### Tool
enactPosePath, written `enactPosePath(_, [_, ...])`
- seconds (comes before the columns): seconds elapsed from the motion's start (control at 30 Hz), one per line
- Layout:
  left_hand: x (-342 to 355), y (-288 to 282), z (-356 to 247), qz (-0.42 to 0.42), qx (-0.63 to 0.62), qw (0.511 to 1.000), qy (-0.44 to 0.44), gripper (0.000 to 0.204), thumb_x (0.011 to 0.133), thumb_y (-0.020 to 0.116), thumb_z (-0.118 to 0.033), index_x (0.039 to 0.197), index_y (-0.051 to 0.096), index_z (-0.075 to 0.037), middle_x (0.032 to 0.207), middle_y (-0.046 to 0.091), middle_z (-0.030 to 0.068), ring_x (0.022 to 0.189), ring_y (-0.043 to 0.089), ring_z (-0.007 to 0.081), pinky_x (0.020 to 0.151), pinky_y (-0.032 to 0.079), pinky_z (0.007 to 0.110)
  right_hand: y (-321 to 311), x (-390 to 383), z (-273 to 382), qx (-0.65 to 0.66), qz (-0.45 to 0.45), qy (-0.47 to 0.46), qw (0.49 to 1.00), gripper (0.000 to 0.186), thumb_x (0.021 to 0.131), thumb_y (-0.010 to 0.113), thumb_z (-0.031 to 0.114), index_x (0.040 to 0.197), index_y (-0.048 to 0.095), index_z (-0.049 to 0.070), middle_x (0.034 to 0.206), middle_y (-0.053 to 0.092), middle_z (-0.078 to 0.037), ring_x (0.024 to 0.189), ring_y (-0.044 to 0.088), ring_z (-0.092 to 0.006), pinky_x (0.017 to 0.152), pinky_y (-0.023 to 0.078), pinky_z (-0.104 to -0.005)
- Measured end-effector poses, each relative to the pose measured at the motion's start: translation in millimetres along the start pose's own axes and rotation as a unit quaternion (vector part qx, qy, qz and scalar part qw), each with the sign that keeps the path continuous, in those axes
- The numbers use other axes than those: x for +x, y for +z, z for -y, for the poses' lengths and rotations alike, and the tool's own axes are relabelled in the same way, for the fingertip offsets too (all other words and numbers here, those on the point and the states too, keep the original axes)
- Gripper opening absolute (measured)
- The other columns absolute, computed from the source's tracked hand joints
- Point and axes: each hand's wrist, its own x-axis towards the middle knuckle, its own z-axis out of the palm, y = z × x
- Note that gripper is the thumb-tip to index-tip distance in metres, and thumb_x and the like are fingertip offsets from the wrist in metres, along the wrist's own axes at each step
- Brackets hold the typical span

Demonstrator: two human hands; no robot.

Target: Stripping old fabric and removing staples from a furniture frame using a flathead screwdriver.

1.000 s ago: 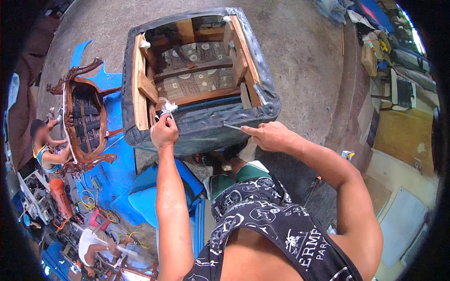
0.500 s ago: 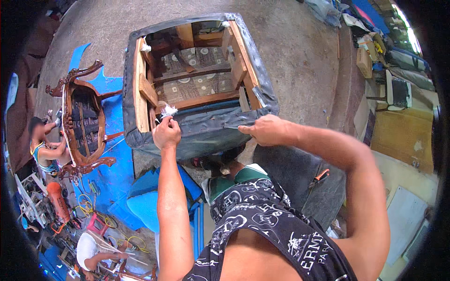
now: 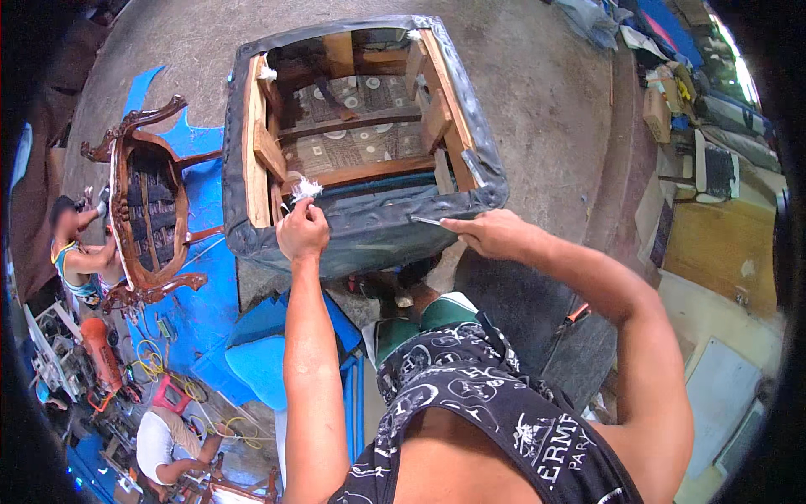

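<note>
An upturned upholstered piece [image 3: 353, 244] with black covering and an open wooden frame lies before me; patterned fabric [image 3: 336, 143] shows inside. My left hand [image 3: 303, 227] is pinched at its near left corner on a white fluffy tuft [image 3: 306, 186]. My right hand [image 3: 487, 233] grips a thin metal tool [image 3: 428, 219], index finger along it, its tip at the black covering on the near edge. Small white tufts [image 3: 268, 73] also show at the far corners of the frame.
A carved wooden chair frame [image 3: 143, 286] lies on blue sheeting [image 3: 206, 193] at left, a co-worker [image 3: 80, 260] beside it. Another person [image 3: 168, 441] works lower left among tools and cords. Blue foam [image 3: 260, 357] lies below. Boards [image 3: 714, 252], boxes and rolls line the right side.
My left hand has risen slightly in view along with the upholstered piece. My right hand has shifted slightly; the tool's tip, hard to see half a second ago, shows clearly at the edge.
</note>
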Motion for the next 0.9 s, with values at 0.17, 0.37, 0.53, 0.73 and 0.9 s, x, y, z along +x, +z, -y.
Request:
enactPosePath(0.17, [5,-6,-6,0.031,-0.007,0.999,-0.038,0.02,0.086,0.059,-0.023,0.097,0.074,-0.015,0.078,0.073,0.0125,0.079,0.069,0.0324,0.08,0.051,0.045,2,0,1,0.017,-0.033,-0.017,0.999,0.046,0.098,0.054,0.027,0.144,0.052,0.02,0.08,0.069,-0.021,0.074,0.069,-0.0399,0.067,0.054,-0.0515])
enactPosePath(0.37, [4,-5,-5,0.019,-0.01,0.999,-0.032,0.02,0.086,0.059,-0.024,0.097,0.074,-0.015,0.08,0.073,0.0127,0.08,0.069,0.0329,0.08,0.051,0.045,-2,-1,5,0.026,-0.035,-0.038,0.998,0.044,0.098,0.053,0.025,0.143,0.053,0.02,0.078,0.068,-0.022,0.072,0.069,-0.0404,0.067,0.054,-0.052])
enactPosePath(0.53, [4,-3,-11,0.031,0.0,0.999,-0.032,0.02,0.086,0.062,-0.025,0.098,0.074,-0.017,0.076,0.072,0.0091,0.076,0.068,0.0322,0.078,0.05,0.045,-8,5,12,0.004,-0.001,0.0,1.0,0.046,0.098,0.055,0.025,0.144,0.052,0.023,0.08,0.069,-0.021,0.072,0.069,-0.0401,0.067,0.054,-0.052])
enactPosePath(0.73, [5,-2,-9,0.023,-0.003,0.999,-0.027,0.018,0.085,0.063,-0.025,0.097,0.074,-0.017,0.074,0.072,0.0074,0.074,0.068,0.0307,0.076,0.05,0.045,105,-4,5,0.174,-0.157,0.045,0.971,0.055,0.1,0.057,0.027,0.152,0.039,0.035,0.087,0.07,-0.021,0.078,0.069,-0.0419,0.072,0.055,-0.0487])
enactPosePath(0.9, [2,0,-1,0.038,0.025,0.998,-0.032,0.021,0.088,0.059,-0.028,0.101,0.073,-0.02,0.077,0.073,0.0069,0.077,0.069,0.031,0.075,0.051,0.045,32,4,-15,0.074,-0.016,-0.015,0.997,0.055,0.097,0.059,0.027,0.149,0.043,0.033,0.088,0.069,-0.023,0.076,0.068,-0.0428,0.069,0.054,-0.0529])
